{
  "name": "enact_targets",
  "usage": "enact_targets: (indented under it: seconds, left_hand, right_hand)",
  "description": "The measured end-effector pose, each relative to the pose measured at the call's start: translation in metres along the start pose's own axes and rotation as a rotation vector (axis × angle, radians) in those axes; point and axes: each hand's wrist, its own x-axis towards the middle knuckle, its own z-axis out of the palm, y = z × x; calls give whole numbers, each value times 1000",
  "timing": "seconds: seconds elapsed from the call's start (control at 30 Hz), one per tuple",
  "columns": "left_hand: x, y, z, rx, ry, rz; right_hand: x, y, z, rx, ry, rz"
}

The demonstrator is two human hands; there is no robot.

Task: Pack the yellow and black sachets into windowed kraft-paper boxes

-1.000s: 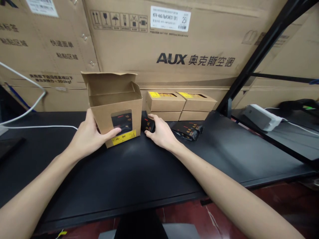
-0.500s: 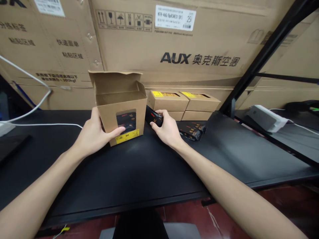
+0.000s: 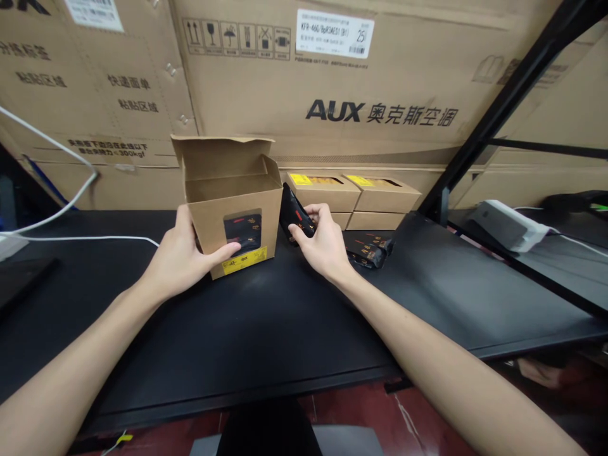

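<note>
My left hand [image 3: 192, 253] grips an open cardboard box [image 3: 209, 215] from its left side, thumb across the front below the window. The box stands tilted on the black table [image 3: 266, 329], its top flap up. Dark sachets show through the window, above a yellow label. Just right of the box, my right hand [image 3: 325, 244] pinches a black sachet [image 3: 295, 218] with red and orange print between thumb and fingers. The sachet is raised at a slant beside the box wall. More black sachets [image 3: 368, 250] lie on the table right of that hand.
Small closed cardboard boxes [image 3: 323, 190] with yellow labels are stacked behind my right hand. Large cartons [image 3: 247, 88] form the back wall. A white cable [image 3: 85, 238] crosses the left side. A black metal frame [image 3: 494, 114] and a white device [image 3: 508, 225] are at the right.
The black sachet in my right hand has tipped up more, and that hand has shifted slightly right. The box and my left hand have moved very slightly right.
</note>
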Motion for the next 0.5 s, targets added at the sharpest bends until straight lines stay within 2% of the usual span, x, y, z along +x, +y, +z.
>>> enact_targets:
  seconds: [0.5]
  left_hand:
    - [-2,1,-1,-1,-7,-23]
  right_hand:
    - [1,0,-2,8,32,-28]
